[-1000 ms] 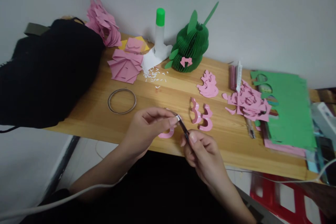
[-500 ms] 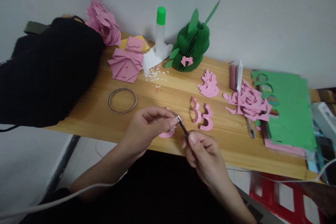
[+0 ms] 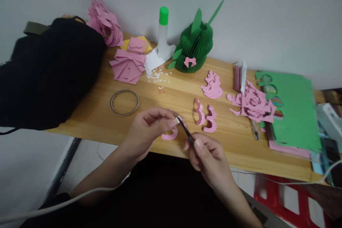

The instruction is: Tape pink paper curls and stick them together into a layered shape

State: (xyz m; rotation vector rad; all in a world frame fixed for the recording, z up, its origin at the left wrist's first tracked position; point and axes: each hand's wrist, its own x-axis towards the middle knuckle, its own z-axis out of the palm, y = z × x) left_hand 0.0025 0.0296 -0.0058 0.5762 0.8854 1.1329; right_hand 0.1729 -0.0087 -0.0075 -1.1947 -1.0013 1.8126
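Spanning the view, a wooden table (image 3: 240,149) runs below the left hand (image 3: 151,126) and right hand (image 3: 207,151), poised at its near edge. Beyond lie pink cutouts (image 3: 212,124). Dark tweezers (image 3: 186,133), clasped firmly in the right hand, slant up and leftward, their tips at a tiny white scrap (image 3: 177,120). Pale and narrow, it is squeezed between left thumb and fingertips, nearer that hand; whether the tweezers also grip it is unclear.

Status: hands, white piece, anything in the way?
Left hand pinching small white piece. Right hand gripping slim dark tool, tip at the piece. Pink cutout partly hidden by left hand; no obstruction seen at tool tip.
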